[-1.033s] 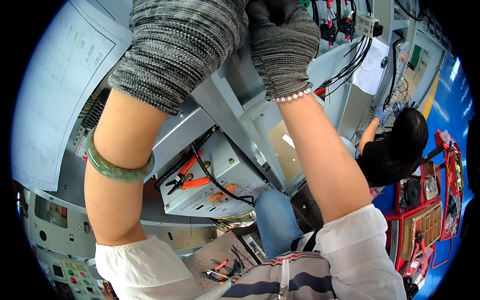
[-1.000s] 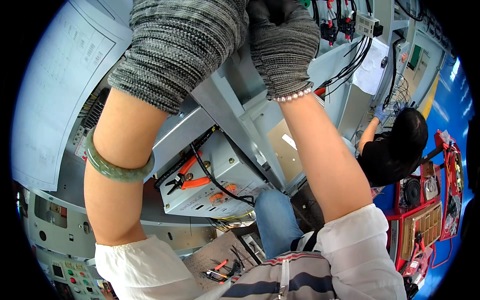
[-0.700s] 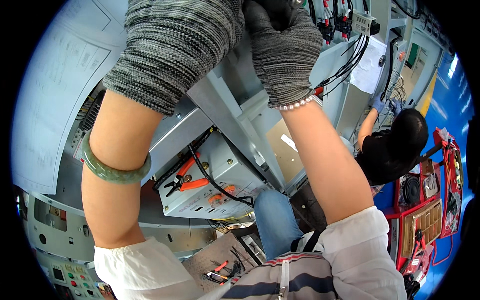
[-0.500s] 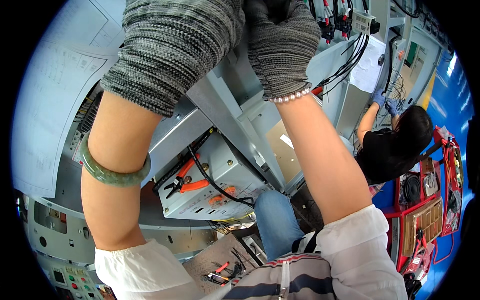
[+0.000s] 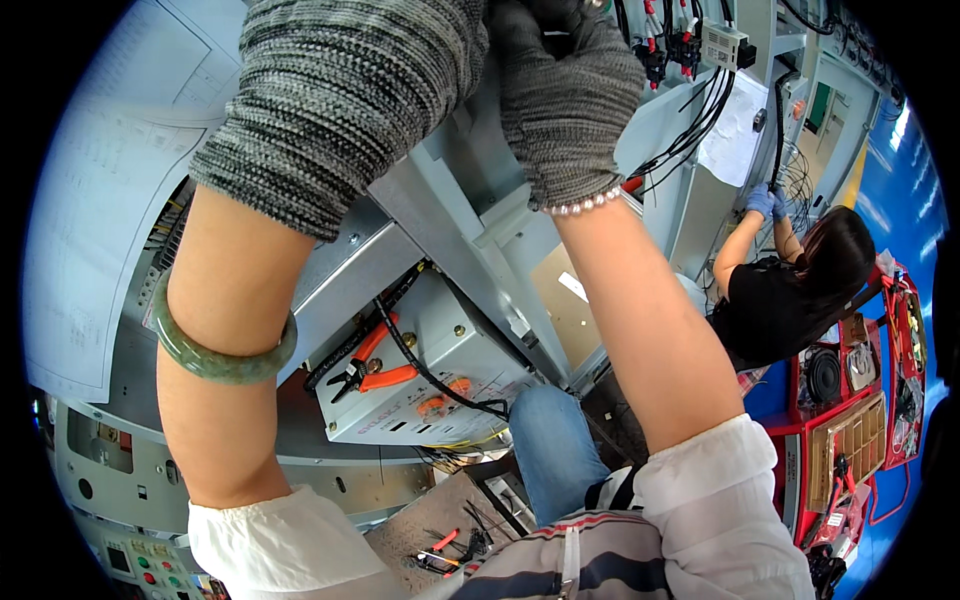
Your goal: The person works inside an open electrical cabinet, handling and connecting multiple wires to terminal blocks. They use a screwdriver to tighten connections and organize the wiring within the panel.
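Observation:
My left hand (image 5: 360,95), in a grey-and-black knitted glove, reaches up past the top edge; its fingers are out of the picture. Beside it, my right hand (image 5: 572,115) wears a similar glove. Its fingers curl in toward the thumb at the top edge, and what they hold is too cut off to make out. Both hands are raised over a grey metal cabinet frame (image 5: 365,250). Black cables with red ends (image 5: 655,60) hang to the right of my right hand, near a small white module (image 5: 722,47).
Below my arms, orange-handled wire strippers (image 5: 385,378) lie on a grey metal box (image 5: 440,400) crossed by black cable. Paper drawings (image 5: 110,250) hang at left. Hand tools rest on a low surface (image 5: 400,545). At right, a gloved co-worker (image 5: 790,290) handles cable near red tool boxes (image 5: 790,480).
My left forearm has shifted slightly left and down. My right hand has moved a little, with more of its fingertips in sight. The co-worker's head has shifted slightly right.

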Demonstrator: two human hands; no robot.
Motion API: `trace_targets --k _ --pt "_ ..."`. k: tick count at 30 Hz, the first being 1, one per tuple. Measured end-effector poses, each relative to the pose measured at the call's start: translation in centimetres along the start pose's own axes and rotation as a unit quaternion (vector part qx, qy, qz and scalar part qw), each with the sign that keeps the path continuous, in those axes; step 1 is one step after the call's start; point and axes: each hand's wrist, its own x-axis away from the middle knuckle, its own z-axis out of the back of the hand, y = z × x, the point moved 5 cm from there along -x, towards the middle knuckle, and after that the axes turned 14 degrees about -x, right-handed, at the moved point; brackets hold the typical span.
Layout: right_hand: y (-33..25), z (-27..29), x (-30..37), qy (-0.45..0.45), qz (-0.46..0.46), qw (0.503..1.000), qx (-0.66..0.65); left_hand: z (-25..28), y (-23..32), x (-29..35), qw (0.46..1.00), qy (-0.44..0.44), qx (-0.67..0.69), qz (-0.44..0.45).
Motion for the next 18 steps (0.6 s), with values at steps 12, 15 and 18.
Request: trace_targets --k 12,15,18 --pt "-0.2 0.0 -0.4 -0.034 -0.091 0.994 -0.042 0.5 0.3 0.3 0.997 -0.011 -0.078 0.024" --pt "-0.5 0.6 -0.3 -0.009 0.002 1.000 -0.025 0.8 -0.1 -0.6 0.999 -0.030 -0.006 0.022" --pt "0.4 0.4 -0.2 0.005 -0.017 1.000 -0.001 0.6 0.2 -0.1 0.999 -0.024 0.005 0.028"
